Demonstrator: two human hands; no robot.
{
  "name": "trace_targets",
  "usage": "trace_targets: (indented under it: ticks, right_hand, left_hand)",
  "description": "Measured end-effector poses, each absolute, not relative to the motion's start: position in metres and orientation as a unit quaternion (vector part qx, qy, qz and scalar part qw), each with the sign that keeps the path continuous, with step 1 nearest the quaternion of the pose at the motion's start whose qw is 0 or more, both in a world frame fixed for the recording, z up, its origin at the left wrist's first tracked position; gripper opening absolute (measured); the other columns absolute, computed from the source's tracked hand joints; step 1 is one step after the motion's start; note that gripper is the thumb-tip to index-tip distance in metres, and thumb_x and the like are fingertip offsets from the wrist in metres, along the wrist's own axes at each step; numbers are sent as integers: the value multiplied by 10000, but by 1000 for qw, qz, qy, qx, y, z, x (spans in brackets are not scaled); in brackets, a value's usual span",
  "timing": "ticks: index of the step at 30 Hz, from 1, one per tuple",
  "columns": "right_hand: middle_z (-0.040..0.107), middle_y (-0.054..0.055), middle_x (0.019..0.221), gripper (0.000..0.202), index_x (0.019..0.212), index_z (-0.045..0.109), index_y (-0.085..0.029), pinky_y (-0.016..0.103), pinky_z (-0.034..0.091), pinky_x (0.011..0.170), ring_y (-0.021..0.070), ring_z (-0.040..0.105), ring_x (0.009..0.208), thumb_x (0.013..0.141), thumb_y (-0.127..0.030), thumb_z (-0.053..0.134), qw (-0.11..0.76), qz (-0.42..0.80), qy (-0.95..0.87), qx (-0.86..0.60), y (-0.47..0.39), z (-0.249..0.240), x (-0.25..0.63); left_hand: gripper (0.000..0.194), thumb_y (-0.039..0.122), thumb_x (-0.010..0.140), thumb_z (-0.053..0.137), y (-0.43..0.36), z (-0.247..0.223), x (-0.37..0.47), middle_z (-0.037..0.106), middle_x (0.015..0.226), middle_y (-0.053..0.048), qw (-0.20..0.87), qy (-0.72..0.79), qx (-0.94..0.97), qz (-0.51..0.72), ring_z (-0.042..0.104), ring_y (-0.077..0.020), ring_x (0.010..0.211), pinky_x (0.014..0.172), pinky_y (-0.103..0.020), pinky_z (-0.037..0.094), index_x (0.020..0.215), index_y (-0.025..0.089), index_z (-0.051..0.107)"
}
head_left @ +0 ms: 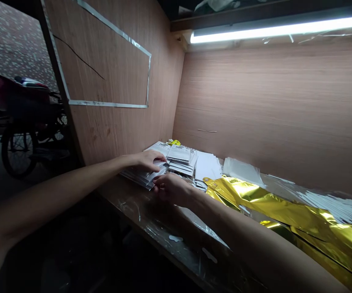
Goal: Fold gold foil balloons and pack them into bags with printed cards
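A stack of flat, clear-wrapped packets (142, 179) with white inserts lies at the left end of the bench. Over its top rests my left hand (147, 160), its thumb and fingers apart. My right hand (172, 188) is at the stack's near right corner, with curled fingers closed at a packet's edge. Part of its grip is hidden behind the hand itself. Just beyond, a second pile of printed packets (180, 156) stands beside a stack of blank white sheets (208, 165).
Gold foil film (255, 195) spreads across the right side, in front of white strips (334, 205). A pile of clear bags (243, 171) lies by the back panel. Small white scraps (175, 238) dot the bench near its front edge. A wooden side panel (111, 81) rises at left.
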State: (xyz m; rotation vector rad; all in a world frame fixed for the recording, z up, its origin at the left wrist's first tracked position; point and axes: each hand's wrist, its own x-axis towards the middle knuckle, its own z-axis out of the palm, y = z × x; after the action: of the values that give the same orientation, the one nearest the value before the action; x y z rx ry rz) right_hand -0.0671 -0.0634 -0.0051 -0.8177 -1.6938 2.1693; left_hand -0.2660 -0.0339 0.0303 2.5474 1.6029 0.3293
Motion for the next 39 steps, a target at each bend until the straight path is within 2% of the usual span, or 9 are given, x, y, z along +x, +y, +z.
trace_targets:
  ticks: [7,16,22,25,28,31,35,36,39]
  right_hand:
    - [609,23,594,78,816,513,-163,200,277,441,90,399,447,797,-108,565,165,764,-583,-222,-60,6,-63]
    - [599,-13,579,445,1251,519,-142,205,302,451,120,442,452,808,-107,539,174,737,-600,-256,-64,6,-58]
    - [642,27,620,250,1040,638,-118,211,366,448,114,501,474,794,-138,600,171,681,-637,-316,-58,-5,-40]
    - [738,62,779,370,1235,655,-144,249,495,573,149,639,629,877,-225,612,118,579,-752,-294,-58,13,5]
    - [780,69,1059,357,1225,733,-252,287,549,737,195,713,887,875,-317,703,29,308,-920,-240,-48,50,84]
    - [782,67,1102,328,1240,737,-284,317,559,765,204,739,904,930,-323,637,83,150,-936,-308,-24,83,184]
    - [788,135,1031,372,1080,779,-144,343,547,832,192,737,875,990,-265,440,273,0,-832,-482,7,88,297]
    - [788,154,1002,356,941,803,-154,355,545,847,209,734,883,973,-284,473,299,-38,-800,-519,11,83,316]
    - [788,158,1018,295,1025,813,-162,375,553,836,264,737,935,905,-356,626,267,-18,-772,-577,9,63,347]
  left_hand:
    - [574,341,675,659,-32,32,-275,660,1099,-52,98,527,829,156,593,-226,978,802,-278,437,1225,176,645]
    - [594,308,606,604,-21,37,-279,597,1031,-60,155,506,828,184,541,-211,922,775,-285,425,1175,138,615]
    - [584,288,623,588,-21,37,-276,634,1057,-62,120,515,830,175,573,-222,947,803,-290,447,1189,149,616]
    - [578,290,652,632,-24,29,-273,656,1150,-84,77,504,846,153,599,-251,1040,901,-323,459,1215,155,632]
    - [578,324,664,716,-29,21,-267,656,1215,-111,34,451,883,130,600,-276,1127,1010,-353,440,1216,167,645]
    - [519,424,732,753,-35,23,-256,658,1201,-121,6,425,894,142,603,-278,1125,1000,-366,456,1182,179,670]
    - [417,489,838,694,-44,37,-218,691,1122,-120,-23,411,894,177,632,-271,1060,967,-381,472,1117,180,705]
    - [406,484,854,681,-47,40,-204,694,1127,-117,-16,407,897,174,640,-268,1049,949,-378,481,1128,187,707]
    - [336,434,894,641,-51,42,-154,703,1165,-91,25,353,925,136,648,-251,1072,952,-356,489,1153,235,720]
